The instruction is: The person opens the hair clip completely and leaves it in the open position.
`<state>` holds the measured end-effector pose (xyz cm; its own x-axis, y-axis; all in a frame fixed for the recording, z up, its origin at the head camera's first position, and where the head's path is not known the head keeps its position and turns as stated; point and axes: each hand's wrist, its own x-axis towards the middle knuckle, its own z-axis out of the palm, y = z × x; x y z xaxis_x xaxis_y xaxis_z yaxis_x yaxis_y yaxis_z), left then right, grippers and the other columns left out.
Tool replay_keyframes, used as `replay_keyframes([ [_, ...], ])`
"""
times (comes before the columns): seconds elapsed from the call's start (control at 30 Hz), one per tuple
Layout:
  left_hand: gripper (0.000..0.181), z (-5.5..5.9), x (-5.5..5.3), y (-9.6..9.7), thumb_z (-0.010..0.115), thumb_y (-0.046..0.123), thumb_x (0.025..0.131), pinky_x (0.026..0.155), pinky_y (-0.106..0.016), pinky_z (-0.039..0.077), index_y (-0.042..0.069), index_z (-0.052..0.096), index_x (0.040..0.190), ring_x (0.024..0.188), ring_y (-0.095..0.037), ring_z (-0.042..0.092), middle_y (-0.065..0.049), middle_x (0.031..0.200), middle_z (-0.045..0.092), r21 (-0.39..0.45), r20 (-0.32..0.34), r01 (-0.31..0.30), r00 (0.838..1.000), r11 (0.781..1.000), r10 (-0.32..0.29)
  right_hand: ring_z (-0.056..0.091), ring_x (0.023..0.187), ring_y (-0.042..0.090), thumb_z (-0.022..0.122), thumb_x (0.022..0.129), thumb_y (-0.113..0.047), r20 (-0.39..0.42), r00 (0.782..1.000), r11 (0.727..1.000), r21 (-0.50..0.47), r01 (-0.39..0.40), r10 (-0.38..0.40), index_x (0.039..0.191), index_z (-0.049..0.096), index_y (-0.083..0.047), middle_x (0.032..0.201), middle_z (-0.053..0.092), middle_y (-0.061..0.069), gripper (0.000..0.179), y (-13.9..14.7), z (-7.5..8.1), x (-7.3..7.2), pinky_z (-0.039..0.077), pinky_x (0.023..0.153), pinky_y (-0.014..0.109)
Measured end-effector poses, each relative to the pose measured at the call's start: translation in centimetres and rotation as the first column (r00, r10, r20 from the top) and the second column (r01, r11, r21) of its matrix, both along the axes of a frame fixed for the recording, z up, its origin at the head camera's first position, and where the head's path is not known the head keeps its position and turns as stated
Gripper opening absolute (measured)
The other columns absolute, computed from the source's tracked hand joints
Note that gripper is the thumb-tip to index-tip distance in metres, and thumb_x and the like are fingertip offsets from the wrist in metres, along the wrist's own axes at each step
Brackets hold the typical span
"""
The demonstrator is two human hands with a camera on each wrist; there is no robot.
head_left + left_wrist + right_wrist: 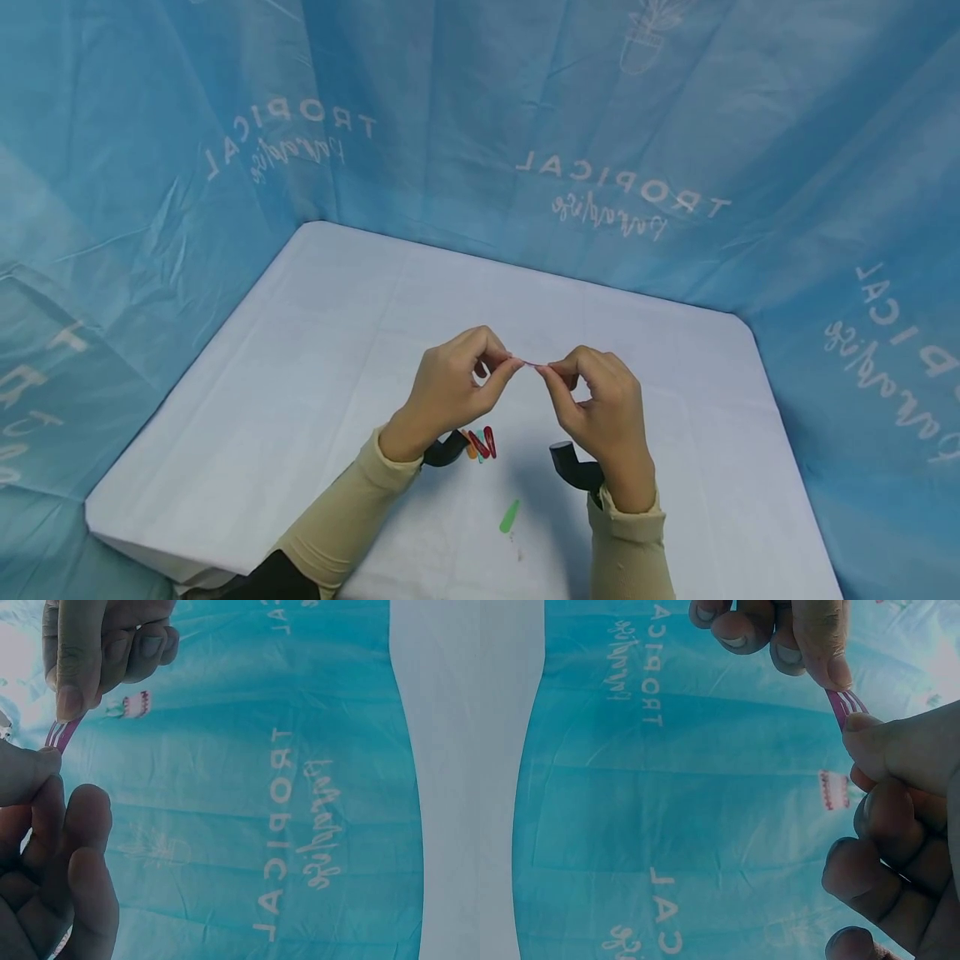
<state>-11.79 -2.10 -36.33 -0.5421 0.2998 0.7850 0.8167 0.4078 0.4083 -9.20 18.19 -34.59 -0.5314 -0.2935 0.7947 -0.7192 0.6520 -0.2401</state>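
Between the two hands, above the table, is a purple snap hair clip (530, 363), seen closer as an openwork strip (63, 735) in the left wrist view. My left hand (456, 379) pinches one end between thumb and forefinger. The other end is pinched the same way by my right hand (606, 400). In the right wrist view, light gaps show between the prongs of the clip (845, 703); both its ends are hidden under fingertips.
Several snap clips lie beside the left wrist, among them a red clip (490, 442). A green clip (509, 517) lies nearer the front on the white-covered table (315, 400). Blue printed curtains (465, 125) surround the table's far sides. Black wrist mounts (576, 468) stick out below the hands.
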Motion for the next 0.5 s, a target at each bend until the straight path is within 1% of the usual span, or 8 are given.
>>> replay_keyframes([
  [0.4,0.018,0.03,0.15,0.11,0.069,0.022,0.088,0.056,-0.017,0.048,0.010,0.056,0.084,0.060,-0.009,0.058,0.002,0.074,0.059,-0.015,0.008,-0.008,1.000,1.000,0.008,0.043,0.054,0.009,0.064,0.089,-0.026,0.001,1.000,1.000,0.015,0.021,-0.021,0.073,0.059,-0.008,0.060,0.052,-0.001,0.024,0.12,-0.17,-0.02,0.037,0.051,0.030],
  [0.5,0.018,0.00,0.19,0.18,0.069,0.023,0.088,0.055,-0.017,0.048,0.011,0.056,0.084,0.060,-0.007,0.057,0.003,0.074,0.059,-0.017,0.008,-0.019,1.000,1.000,0.019,0.042,0.054,0.009,0.064,0.089,-0.026,0.005,1.000,1.000,0.018,0.024,-0.024,0.073,0.059,-0.008,0.060,0.052,-0.001,0.024,0.15,-0.17,-0.01,0.037,0.051,0.030],
])
